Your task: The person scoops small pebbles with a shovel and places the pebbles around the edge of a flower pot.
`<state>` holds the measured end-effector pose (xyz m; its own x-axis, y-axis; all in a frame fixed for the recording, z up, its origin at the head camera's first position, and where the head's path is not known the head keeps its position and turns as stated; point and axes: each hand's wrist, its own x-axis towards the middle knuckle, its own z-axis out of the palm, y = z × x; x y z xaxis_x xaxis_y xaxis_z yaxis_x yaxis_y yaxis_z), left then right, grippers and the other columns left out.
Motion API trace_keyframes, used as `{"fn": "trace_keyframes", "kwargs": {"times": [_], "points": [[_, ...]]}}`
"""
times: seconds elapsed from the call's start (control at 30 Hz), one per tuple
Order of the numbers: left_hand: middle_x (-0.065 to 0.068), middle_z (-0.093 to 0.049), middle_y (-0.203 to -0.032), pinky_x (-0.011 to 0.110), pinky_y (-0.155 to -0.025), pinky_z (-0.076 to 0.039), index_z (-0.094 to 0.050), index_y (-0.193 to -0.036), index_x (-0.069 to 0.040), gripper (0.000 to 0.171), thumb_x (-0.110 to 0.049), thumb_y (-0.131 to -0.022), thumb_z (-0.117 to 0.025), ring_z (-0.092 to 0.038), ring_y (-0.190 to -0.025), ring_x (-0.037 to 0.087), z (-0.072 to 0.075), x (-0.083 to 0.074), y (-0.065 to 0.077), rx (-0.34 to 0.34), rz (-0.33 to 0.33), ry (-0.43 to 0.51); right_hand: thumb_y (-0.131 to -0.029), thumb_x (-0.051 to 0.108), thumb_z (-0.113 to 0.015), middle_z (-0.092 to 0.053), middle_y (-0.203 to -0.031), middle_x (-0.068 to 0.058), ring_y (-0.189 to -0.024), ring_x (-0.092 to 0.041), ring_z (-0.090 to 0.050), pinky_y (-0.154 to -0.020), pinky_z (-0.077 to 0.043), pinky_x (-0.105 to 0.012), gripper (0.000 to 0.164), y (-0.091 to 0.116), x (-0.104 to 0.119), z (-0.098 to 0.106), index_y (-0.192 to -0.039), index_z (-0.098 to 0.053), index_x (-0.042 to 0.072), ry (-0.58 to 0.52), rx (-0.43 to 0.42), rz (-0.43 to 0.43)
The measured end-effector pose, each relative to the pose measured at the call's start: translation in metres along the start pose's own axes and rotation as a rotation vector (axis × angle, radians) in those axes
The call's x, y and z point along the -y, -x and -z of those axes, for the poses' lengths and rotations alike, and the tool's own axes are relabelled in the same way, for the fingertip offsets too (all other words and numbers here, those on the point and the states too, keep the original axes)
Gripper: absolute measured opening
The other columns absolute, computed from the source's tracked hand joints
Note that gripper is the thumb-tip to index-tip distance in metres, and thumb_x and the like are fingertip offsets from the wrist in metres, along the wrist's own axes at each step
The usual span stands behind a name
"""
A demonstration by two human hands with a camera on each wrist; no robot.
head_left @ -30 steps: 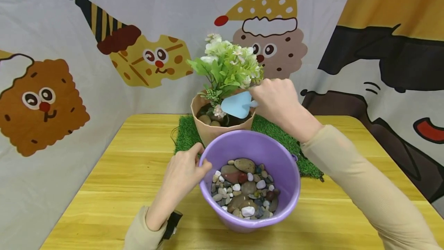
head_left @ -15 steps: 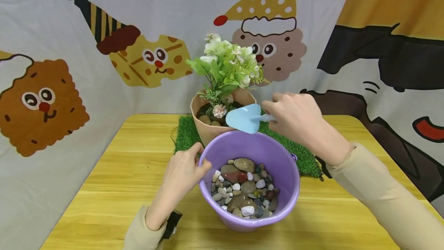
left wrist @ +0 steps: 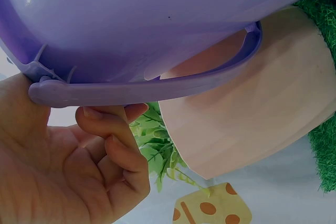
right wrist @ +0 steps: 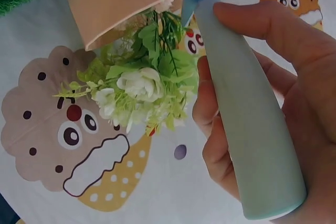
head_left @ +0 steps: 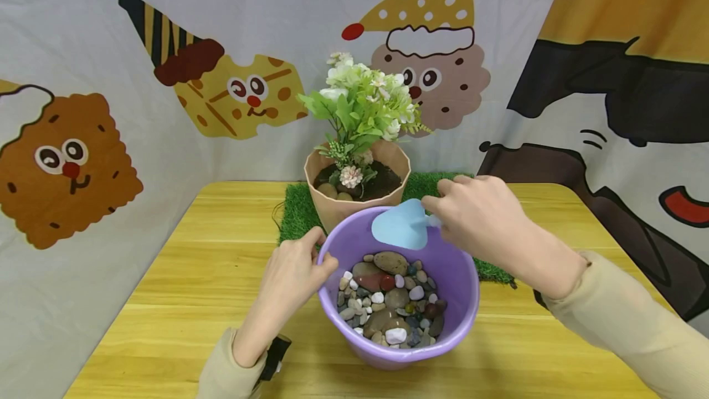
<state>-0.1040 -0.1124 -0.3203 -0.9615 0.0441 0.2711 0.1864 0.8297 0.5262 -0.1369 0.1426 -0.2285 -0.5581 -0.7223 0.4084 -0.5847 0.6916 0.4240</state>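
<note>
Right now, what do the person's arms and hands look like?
The left hand and right hand have no gloves. The left sleeve and right sleeve are beige and end near the wrists. Something black and boxy sits by the left wrist; only a dark sliver shows by the right.

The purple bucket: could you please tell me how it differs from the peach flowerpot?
The purple bucket has a round rim, while the peach flowerpot has an angular one. The bucket holds many loose stones; the flowerpot holds a leafy plant. The left hand grips the bucket, not the flowerpot. Both are open-topped.
</note>
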Motion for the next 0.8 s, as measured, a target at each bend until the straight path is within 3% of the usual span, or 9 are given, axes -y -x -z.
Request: {"fn": "trace_keyframes", "kwargs": {"times": [0.33,0.57,0.8], "points": [[-0.002,-0.049,-0.05,0.024,-0.041,-0.032,-0.059,-0.078,-0.013,0.011,-0.016,-0.071,-0.067,-0.043,-0.044,0.011,0.0,0.0,0.0,-0.009,-0.012,0.007,-0.064,0.007,-0.075,-0.06,-0.066,-0.004,-0.052,-0.019,-0.051,-0.04,-0.035,-0.027,0.022,0.005,0.012,-0.001,-0.083,-0.072,0.017,0.056,0.126,0.058],[-0.003,-0.049,-0.049,0.024,-0.04,-0.032,-0.059,-0.08,-0.013,0.011,-0.017,-0.072,-0.067,-0.042,-0.043,0.011,0.0,0.0,0.0,-0.008,-0.019,0.008,-0.066,0.013,-0.078,-0.057,-0.063,-0.003,-0.052,-0.018,-0.05,-0.043,-0.036,-0.028,0.015,0.007,0.021,-0.004,-0.073,-0.066,0.018,0.087,0.134,0.137],[-0.002,-0.05,-0.05,0.024,-0.041,-0.033,-0.06,-0.08,-0.013,0.012,-0.017,-0.072,-0.067,-0.043,-0.043,0.011,0.0,0.001,-0.001,-0.005,-0.015,0.01,-0.068,0.007,-0.074,-0.052,-0.056,-0.002,-0.048,-0.016,-0.043,-0.041,-0.031,-0.026,0.017,0.007,0.038,-0.012,-0.063,-0.061,0.017,0.114,0.123,0.195]]}}
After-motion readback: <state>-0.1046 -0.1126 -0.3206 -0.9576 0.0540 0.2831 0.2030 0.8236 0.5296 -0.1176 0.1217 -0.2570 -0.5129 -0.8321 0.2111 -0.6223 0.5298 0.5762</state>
